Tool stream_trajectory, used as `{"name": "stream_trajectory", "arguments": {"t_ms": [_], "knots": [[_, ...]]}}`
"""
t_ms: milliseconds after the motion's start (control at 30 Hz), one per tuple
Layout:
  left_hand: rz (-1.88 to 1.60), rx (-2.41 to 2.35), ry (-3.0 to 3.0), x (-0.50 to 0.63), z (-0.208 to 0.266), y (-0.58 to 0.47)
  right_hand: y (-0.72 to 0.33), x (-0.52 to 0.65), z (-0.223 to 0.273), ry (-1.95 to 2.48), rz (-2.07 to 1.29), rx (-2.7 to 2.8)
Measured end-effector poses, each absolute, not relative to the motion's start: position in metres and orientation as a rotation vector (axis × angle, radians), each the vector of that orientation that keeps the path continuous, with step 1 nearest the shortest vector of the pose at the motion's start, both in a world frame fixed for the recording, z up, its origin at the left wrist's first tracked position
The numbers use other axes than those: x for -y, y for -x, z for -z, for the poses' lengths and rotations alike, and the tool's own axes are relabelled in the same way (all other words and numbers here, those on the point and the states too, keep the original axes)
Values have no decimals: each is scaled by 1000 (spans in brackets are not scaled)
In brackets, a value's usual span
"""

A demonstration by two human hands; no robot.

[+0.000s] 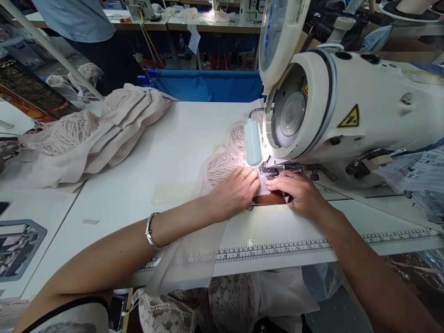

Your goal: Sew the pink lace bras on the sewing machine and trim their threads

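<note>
A pale pink garment piece with lace cups (222,170) lies on the sewing table and runs under the presser foot (268,171) of a white sewing machine (367,97). My left hand (236,192), with a ring and a bracelet on that arm, grips the fabric just left of the foot, fingers pressed together. On the other side, my right hand (301,192) pinches the fabric edge close in front of the foot. A small dark object shows under its curled fingers; its kind is unclear. The fabric's sheer tail hangs over the table's front edge.
Several similar lace pieces (128,115) are heaped at the left. A pale green lamp (253,142) hangs beside the needle area. A ruler strip (274,252) follows the front edge. More lace fabric (232,296) lies below it. A person in blue (76,21) stands beyond.
</note>
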State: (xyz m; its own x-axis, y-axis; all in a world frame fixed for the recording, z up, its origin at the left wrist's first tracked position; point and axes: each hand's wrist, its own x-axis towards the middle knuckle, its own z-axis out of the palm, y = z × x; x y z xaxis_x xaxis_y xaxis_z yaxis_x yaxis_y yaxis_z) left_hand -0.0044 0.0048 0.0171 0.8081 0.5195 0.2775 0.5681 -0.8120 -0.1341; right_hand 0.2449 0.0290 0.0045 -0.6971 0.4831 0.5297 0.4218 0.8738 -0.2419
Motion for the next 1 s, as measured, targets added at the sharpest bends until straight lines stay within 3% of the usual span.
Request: {"name": "stream_trajectory", "arguments": {"t_ms": [133, 667, 1000], "knots": [[356, 700, 2904, -2, -14, -1, -243, -28, -8, 640, -79, 2465], [462, 883, 2940, -22, -2, 9, -247, -27, -9, 776, -120, 2512], [338, 1051, 3100, -41, -15, 19, -244, -24, -11, 818, 6, 2497]]}}
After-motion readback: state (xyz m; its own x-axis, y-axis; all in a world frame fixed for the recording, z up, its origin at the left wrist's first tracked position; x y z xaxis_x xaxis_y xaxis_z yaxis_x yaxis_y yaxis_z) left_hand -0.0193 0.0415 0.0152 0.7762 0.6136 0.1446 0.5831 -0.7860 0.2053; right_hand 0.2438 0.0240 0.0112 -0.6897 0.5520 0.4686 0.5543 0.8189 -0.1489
